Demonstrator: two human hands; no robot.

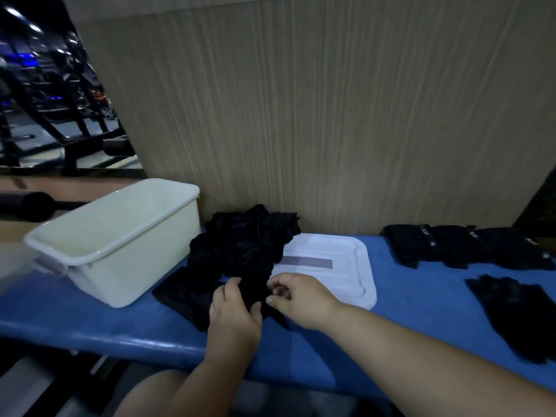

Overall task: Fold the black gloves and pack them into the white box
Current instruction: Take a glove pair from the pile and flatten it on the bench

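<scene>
A heap of black gloves (240,245) lies on the blue bench between the white box (126,236) and its lid. The box stands open at the left and looks bare inside. My left hand (233,314) grips the near end of a black glove (252,291) at the front of the heap. My right hand (296,296) pinches the same glove from the right side, fingers curled. A flat black glove (183,291) lies just left of my left hand.
The white lid (337,266) with a grey label lies flat right of the heap. Folded black gloves (469,249) sit in a row at the far right, another black glove (517,314) nearer. A wood-grain panel (331,115) stands behind the blue bench (421,320).
</scene>
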